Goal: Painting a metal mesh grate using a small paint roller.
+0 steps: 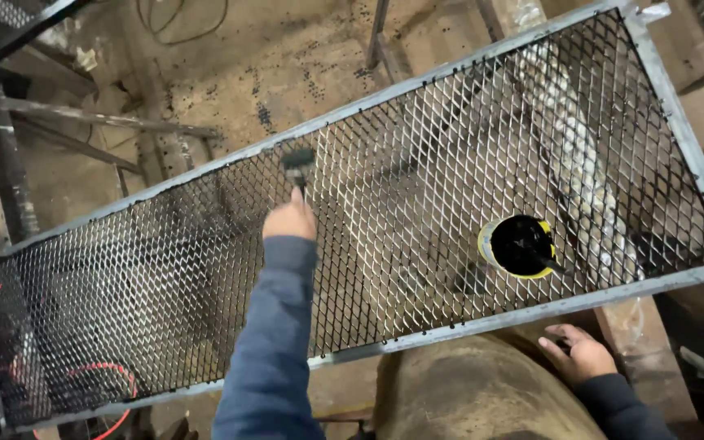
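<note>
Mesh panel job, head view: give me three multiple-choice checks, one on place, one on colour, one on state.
1. Where does the paint can stand?
A. On the mesh panel, toward its right end
B. On the floor under the panel
C. In the right hand

2. What colour is the paint in the can?
A. White
B. Black
C. Red

3. What is the left hand doing?
A. Resting open on the frame
B. Gripping a brush held to the mesh
C. Lifting the can

Answers:
1. A, the can sits on top of the mesh near the right end, inside the grey frame.
2. B, the open can shows black paint inside a yellow rim.
3. B, the fist is closed round the brush handle, with the dark bristles at the mesh; the right hand rests open below the frame.
</note>
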